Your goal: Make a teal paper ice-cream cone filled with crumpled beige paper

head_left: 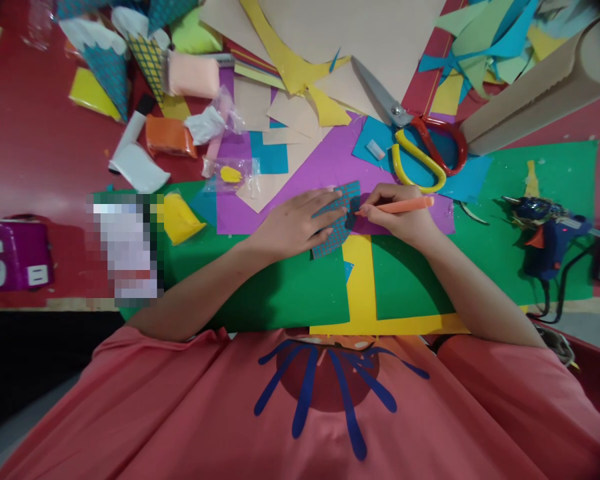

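Observation:
My left hand (300, 223) lies with its fingers spread flat over a small piece of blue paper (337, 233) that bears orange crossing lines. The fingers cover part of that paper. An orange felt-tip pen (405, 205) is pinched in my right hand (397, 213), its tip down at the paper's right edge. Under the blue piece lie purple paper (290, 200), green sheets (260, 293) and a strip of yellow paper (361, 280). Just beyond my right hand rest large scissors (405, 127) with one red and one yellow handle loop, blades apart.
Paper cones (100, 63) and clay packets, among them an orange one (170, 135), crowd the far left. Paper scraps (485, 40) and a rolled beige sheet (535, 87) occupy the far right. A blue glue gun (553, 240) with its cord sits at right, a purple box (17, 257) at left.

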`<action>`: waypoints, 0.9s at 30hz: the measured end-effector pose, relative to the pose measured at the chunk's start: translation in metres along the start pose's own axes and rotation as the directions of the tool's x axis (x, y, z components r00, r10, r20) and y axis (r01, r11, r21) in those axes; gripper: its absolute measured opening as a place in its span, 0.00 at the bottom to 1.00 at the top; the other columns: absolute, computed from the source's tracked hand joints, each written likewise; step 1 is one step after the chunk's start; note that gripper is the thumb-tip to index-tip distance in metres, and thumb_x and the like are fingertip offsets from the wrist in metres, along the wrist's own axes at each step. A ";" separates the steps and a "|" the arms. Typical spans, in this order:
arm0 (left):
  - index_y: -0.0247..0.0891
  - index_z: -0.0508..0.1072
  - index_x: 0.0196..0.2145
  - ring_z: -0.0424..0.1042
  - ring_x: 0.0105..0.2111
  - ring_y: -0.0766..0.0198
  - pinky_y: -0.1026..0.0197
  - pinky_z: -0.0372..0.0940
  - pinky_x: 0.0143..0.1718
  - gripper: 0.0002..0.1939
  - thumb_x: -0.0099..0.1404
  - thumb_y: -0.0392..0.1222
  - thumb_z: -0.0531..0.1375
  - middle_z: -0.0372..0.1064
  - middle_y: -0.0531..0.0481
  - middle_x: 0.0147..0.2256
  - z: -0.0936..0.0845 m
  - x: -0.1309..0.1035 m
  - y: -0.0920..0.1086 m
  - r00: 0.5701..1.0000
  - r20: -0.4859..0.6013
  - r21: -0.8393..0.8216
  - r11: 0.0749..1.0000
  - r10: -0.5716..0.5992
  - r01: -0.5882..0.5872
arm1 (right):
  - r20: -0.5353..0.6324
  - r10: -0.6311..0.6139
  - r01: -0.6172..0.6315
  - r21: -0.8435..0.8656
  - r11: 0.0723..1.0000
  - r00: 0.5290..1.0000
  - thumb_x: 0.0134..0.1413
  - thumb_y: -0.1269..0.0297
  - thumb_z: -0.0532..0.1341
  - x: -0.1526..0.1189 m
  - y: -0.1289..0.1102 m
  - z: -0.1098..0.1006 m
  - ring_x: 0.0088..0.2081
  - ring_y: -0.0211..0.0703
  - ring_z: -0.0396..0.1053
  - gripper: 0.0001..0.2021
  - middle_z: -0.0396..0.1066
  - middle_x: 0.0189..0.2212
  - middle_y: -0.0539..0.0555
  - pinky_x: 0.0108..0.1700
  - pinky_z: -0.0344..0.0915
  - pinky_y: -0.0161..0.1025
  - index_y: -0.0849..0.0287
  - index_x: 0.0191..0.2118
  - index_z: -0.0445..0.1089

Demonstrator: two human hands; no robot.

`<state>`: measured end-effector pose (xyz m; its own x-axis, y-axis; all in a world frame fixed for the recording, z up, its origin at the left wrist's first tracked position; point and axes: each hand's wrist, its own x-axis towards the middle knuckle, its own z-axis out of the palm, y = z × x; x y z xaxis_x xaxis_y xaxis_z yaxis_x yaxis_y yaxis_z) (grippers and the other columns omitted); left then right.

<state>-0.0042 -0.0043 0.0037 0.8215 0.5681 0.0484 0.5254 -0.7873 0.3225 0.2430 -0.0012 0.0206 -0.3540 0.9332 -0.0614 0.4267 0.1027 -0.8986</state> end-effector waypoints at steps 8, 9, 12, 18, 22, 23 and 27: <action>0.42 0.65 0.63 0.61 0.66 0.55 0.50 0.58 0.65 0.22 0.76 0.46 0.47 0.60 0.43 0.66 0.001 -0.001 -0.001 1.000 -0.010 0.038 0.999 0.008 -0.008 | 0.019 0.006 -0.007 0.044 0.999 1.000 0.48 0.67 0.63 0.000 -0.002 0.001 0.24 0.35 0.64 0.07 0.72 0.21 0.50 0.25 0.57 0.33 0.59 0.22 0.69; 0.42 0.65 0.63 0.61 0.66 0.55 0.51 0.58 0.65 0.22 0.76 0.46 0.47 0.61 0.43 0.65 0.001 -0.001 -0.001 1.000 -0.021 0.044 0.999 0.012 -0.011 | 0.022 0.007 -0.008 0.056 0.998 1.000 0.47 0.67 0.63 0.000 -0.003 0.001 0.24 0.35 0.65 0.07 0.73 0.21 0.50 0.25 0.58 0.33 0.59 0.22 0.69; 0.40 0.66 0.62 0.63 0.65 0.54 0.51 0.59 0.64 0.22 0.77 0.46 0.46 0.62 0.41 0.64 0.003 -0.001 -0.002 0.996 -0.069 0.062 0.997 0.050 -0.046 | 0.006 0.014 -0.014 0.124 0.992 1.000 0.46 0.67 0.64 0.001 -0.002 -0.001 0.23 0.34 0.64 0.07 0.72 0.21 0.50 0.25 0.58 0.33 0.58 0.21 0.70; 0.37 0.63 0.64 0.65 0.62 0.54 0.52 0.61 0.62 0.24 0.76 0.47 0.46 0.66 0.40 0.61 0.001 0.000 -0.002 0.996 -0.049 0.090 0.994 0.069 -0.064 | -0.151 0.127 -0.068 0.343 0.937 0.980 0.52 0.55 0.65 0.003 0.001 -0.003 0.19 0.32 0.62 0.13 0.68 0.19 0.48 0.22 0.60 0.34 0.57 0.23 0.69; 0.36 0.64 0.64 0.68 0.58 0.53 0.52 0.62 0.60 0.25 0.75 0.49 0.48 0.69 0.38 0.58 0.001 0.000 0.003 0.994 -0.040 0.073 0.992 0.105 -0.102 | -0.162 0.101 -0.039 0.345 0.938 0.982 0.53 0.53 0.66 0.002 0.001 0.000 0.20 0.32 0.64 0.14 0.70 0.21 0.48 0.23 0.61 0.33 0.58 0.26 0.71; 0.37 0.65 0.63 0.68 0.58 0.53 0.52 0.62 0.60 0.24 0.75 0.48 0.48 0.69 0.39 0.58 0.001 0.000 0.004 0.993 -0.034 0.070 0.992 0.109 -0.107 | -0.164 0.086 -0.029 0.325 0.945 0.983 0.53 0.55 0.66 0.002 0.000 0.000 0.20 0.32 0.64 0.13 0.70 0.21 0.48 0.23 0.60 0.33 0.58 0.26 0.71; 0.39 0.66 0.63 0.68 0.58 0.54 0.53 0.62 0.59 0.23 0.76 0.48 0.47 0.69 0.40 0.58 0.003 -0.001 0.006 0.989 -0.025 0.085 0.986 0.147 -0.145 | -0.162 0.041 -0.004 0.222 0.975 0.986 0.53 0.60 0.65 0.002 0.000 0.002 0.21 0.33 0.65 0.11 0.70 0.20 0.49 0.24 0.60 0.34 0.58 0.24 0.71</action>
<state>-0.0015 -0.0108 0.0032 0.8843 0.4517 0.1186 0.4180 -0.8788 0.2302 0.2408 0.0000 0.0196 -0.1973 0.9800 -0.0268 0.2324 0.0202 -0.9724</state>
